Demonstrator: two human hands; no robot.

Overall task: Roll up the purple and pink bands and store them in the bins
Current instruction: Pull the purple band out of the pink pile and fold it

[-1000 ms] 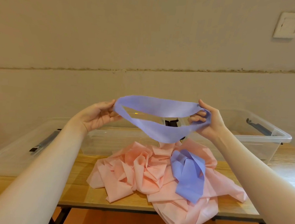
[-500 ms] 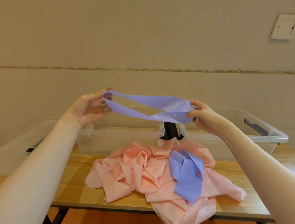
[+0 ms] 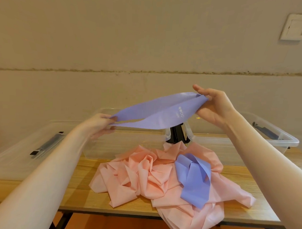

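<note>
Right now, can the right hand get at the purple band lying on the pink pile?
Probably not yet: the right hand grips one end of the stretched purple band, the left hand the other. The loose purple band lies uncovered atop the pink bands; path clear once freed.

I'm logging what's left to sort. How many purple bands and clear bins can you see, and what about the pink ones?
Purple bands: 2, one stretched between the left hand and right hand, the held purple band, and one loose purple band on the pile.
Clear bins: 2, left bin and right bin.
Pink bands: tangled heap, count unclear.
Total countable: 4.
</note>
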